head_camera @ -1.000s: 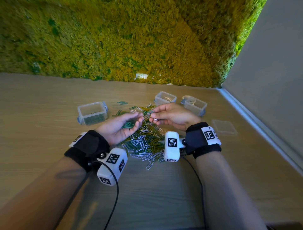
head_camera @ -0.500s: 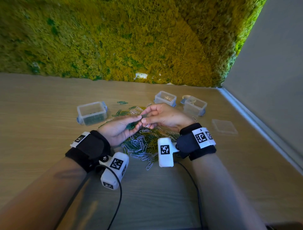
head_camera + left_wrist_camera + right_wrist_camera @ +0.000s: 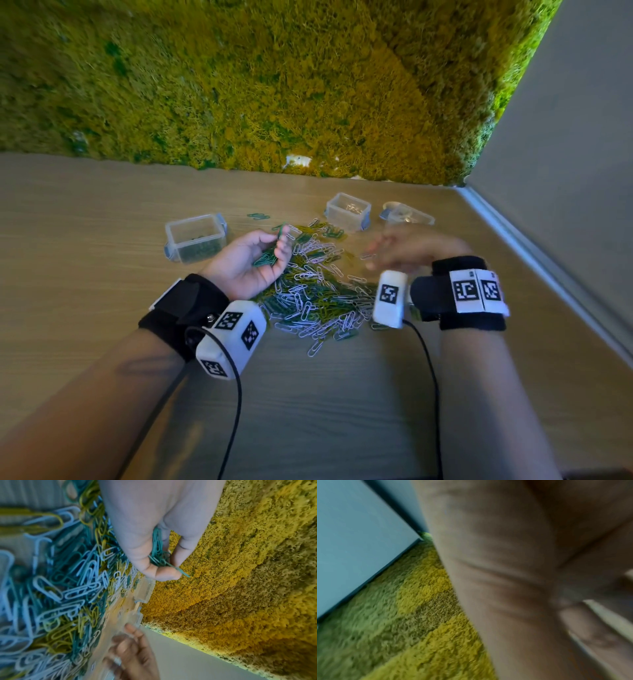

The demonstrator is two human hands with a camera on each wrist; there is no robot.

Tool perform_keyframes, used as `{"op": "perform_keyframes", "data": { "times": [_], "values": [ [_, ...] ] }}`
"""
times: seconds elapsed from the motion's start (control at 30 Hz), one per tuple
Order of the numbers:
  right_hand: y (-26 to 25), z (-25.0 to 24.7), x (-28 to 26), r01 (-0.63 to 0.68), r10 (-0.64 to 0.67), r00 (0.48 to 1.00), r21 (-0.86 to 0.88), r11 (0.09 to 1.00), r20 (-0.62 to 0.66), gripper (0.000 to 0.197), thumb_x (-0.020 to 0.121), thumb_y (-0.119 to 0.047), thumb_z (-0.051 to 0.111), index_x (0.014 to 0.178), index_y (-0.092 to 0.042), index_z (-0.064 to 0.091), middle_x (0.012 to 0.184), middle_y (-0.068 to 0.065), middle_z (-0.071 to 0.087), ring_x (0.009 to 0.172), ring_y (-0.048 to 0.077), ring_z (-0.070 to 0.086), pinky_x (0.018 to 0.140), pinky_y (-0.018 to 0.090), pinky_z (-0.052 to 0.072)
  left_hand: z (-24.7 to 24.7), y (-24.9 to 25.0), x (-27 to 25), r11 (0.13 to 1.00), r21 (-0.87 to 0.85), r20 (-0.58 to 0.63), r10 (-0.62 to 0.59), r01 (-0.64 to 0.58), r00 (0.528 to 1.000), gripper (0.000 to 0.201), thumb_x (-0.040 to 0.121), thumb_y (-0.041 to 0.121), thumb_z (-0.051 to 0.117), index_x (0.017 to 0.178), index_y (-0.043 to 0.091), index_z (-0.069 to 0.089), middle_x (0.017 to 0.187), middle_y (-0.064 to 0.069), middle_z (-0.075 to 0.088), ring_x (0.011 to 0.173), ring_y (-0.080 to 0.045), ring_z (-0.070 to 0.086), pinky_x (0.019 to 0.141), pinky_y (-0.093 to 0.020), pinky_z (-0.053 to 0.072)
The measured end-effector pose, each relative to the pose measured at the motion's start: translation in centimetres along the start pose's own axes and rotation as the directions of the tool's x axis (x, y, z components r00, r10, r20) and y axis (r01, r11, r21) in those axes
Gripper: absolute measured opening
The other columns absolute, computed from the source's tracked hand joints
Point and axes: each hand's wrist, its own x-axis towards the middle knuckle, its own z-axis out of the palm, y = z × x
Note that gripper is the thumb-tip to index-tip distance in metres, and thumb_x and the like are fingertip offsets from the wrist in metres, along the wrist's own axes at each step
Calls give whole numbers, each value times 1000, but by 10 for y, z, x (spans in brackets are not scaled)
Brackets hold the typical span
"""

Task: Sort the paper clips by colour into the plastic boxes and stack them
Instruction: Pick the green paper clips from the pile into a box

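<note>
A mixed pile of green, yellow and white paper clips [image 3: 318, 294] lies on the wooden table [image 3: 85, 274]. My left hand [image 3: 270, 250] hovers palm up over the pile's left edge, its curled fingers holding a bunch of green clips [image 3: 158, 550]. Just left of it stands a clear box [image 3: 195, 236] with green clips inside. My right hand [image 3: 383, 253] is motion-blurred over the pile's right side, so its fingers cannot be read. Two more clear boxes stand behind: one [image 3: 347, 210] holding a few pale clips, the other [image 3: 407, 216] partly hidden by the right hand.
A moss wall [image 3: 274, 85] rises at the table's back edge and a grey wall [image 3: 565, 171] closes the right side. A few loose green clips [image 3: 258, 216] lie between the left and middle boxes. Cables run from both wrist cameras towards me.
The hands met fingertip to fingertip over the pile, then parted. The right hand has swung fast to the right; the left has opened palm up with the green clips.
</note>
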Motion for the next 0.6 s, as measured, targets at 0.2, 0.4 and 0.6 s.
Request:
{"op": "perform_keyframes", "data": {
  "times": [0.2,0.4,0.6],
  "values": [
    [30,-6,27,-266,309,945,-300,916,105,57,43,-60,82,84,-20,77,90,4,74,86,24,71,84,46,56,1,0,0,998,51,-128,45,-39,991,22,83,15,53,99,5,65,85,-10,64,73,-14,59,58,-19,54],
    [-23,29,9,-87,122,989,-339,937,83,34,71,-29,80,99,-15,66,79,0,64,71,16,59,65,28,51,4,-2,3,1000,-20,-59,-1,0,998,17,79,0,56,96,-2,59,83,-14,61,63,-10,62,52,-12,51],
    [-35,51,25,127,-131,991,-121,984,-28,16,82,-9,70,91,-17,60,84,2,66,64,12,63,57,22,51,1,-3,4,1000,-10,-27,-13,13,1000,38,58,-15,77,93,-8,64,81,-17,62,61,-14,63,50,-15,52]
  ]
}}
